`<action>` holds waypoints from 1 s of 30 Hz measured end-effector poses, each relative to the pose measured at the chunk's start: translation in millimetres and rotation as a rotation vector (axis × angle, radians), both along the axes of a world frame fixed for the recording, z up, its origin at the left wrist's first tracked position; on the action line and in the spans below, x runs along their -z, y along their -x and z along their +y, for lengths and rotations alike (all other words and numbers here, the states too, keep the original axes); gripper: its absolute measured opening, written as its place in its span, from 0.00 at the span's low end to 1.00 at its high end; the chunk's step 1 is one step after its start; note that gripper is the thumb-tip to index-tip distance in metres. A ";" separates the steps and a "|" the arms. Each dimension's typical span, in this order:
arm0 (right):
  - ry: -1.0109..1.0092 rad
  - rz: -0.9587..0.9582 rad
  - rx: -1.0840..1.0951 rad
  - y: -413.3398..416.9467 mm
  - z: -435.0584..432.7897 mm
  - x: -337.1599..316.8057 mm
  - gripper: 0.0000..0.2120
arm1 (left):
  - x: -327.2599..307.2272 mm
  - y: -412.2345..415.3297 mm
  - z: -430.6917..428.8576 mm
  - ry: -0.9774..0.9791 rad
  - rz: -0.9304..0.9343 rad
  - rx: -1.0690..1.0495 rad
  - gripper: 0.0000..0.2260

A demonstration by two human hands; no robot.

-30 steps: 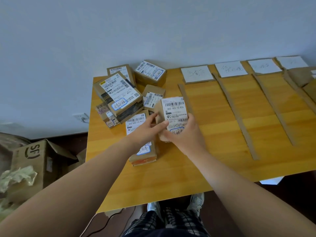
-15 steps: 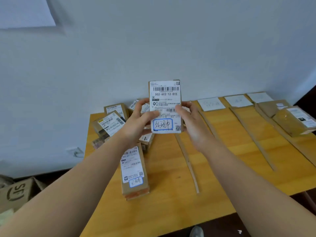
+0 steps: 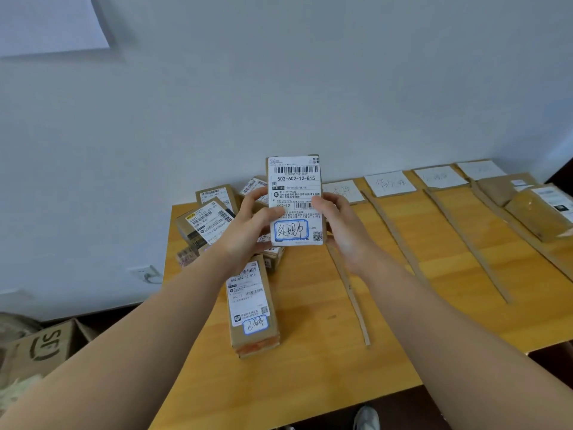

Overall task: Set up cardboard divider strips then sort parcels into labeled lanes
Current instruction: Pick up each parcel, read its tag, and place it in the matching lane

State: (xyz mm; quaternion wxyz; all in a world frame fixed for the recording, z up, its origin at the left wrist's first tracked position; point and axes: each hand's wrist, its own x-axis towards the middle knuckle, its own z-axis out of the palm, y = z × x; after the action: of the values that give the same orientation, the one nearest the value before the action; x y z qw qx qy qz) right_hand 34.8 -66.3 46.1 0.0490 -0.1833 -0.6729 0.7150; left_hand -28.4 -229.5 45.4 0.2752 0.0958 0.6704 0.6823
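A small cardboard parcel (image 3: 294, 187) with a white shipping label and a blue-framed handwritten mark is held upright above the wooden table (image 3: 310, 361). My left hand (image 3: 248, 226) grips its left edge and my right hand (image 3: 342, 226) its right edge. Behind and left of it lies a pile of labelled parcels (image 3: 206, 218). One long parcel (image 3: 251, 308) lies flat near the table's front. Several cardboard divider strips (image 3: 348, 293) run front to back, forming lanes. White lane labels (image 3: 389, 183) lie along the far edge.
Two parcels (image 3: 539, 209) sit in the rightmost lane at the far right. An open brown carton (image 3: 40, 346) stands on the floor at the left. A wall socket (image 3: 145, 271) is on the wall below table height. A shoe (image 3: 366, 418) shows under the front edge.
Both hands lifted the parcel off the table from beside the pile and raised it upright with its label toward me. The view tilted up toward the wall.
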 end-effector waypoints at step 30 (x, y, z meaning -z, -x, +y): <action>-0.070 -0.019 0.107 -100.8 311.9 1.4 0.16 | 14.8 -85.8 310.2 0.113 0.019 -0.044 0.21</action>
State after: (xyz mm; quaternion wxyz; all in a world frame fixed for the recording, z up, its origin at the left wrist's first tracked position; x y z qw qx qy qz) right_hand 135.6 245.6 44.7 0.0870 -0.2242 -0.6871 0.6856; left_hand 57.3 80.7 30.6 0.2587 0.0718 0.7123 0.6485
